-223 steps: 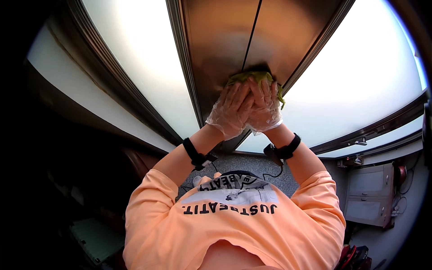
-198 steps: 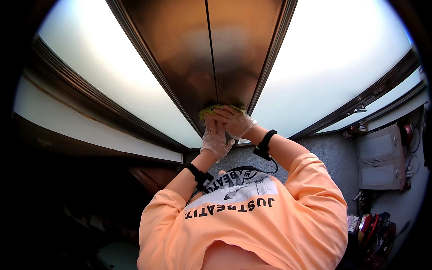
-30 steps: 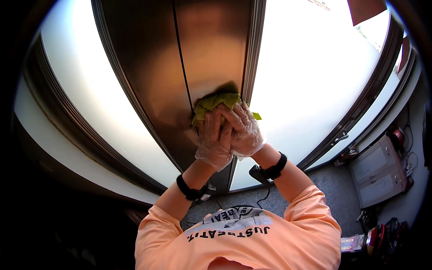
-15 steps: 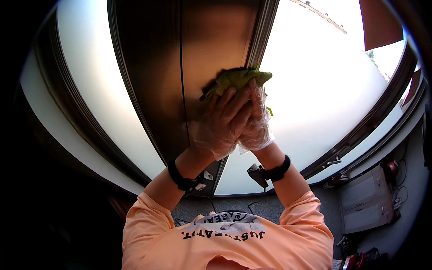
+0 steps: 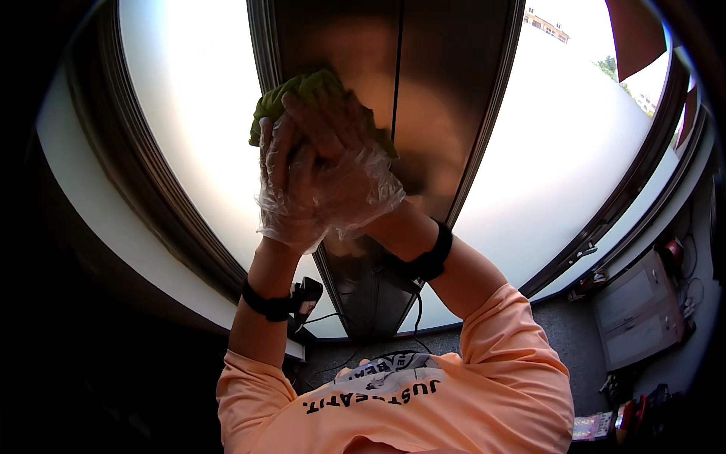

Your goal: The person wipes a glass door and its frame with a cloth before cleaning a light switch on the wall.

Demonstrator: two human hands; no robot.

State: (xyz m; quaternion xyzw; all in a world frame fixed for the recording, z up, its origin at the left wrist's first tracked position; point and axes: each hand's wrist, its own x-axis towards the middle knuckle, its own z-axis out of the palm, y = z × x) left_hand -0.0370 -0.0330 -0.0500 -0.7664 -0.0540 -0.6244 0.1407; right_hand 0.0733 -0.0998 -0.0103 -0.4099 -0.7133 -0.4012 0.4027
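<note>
A crumpled green cloth (image 5: 306,83) lies pressed against a dark brown, glossy double panel (image 5: 454,83), at its left side by the frame strip. My left hand (image 5: 291,178), in a thin clear plastic glove, holds the cloth from its lower left. My right hand (image 5: 344,163), gloved the same way, reaches across and holds the cloth beside and partly over the left. The fingers of both hands point upward along the cloth; some fingertips are hidden in its folds and shadow.
Bright frosted panes (image 5: 181,113) flank the brown panel in dark frames. A window handle (image 5: 582,253) is at the right. A pale cabinet (image 5: 639,310) with cables beside it stands at the lower right. Black straps with small devices (image 5: 306,295) sit on my wrists.
Both hands and the cloth have moved left across the brown panel, from its right edge to its left edge. My view has shifted, so the panel appears farther right.
</note>
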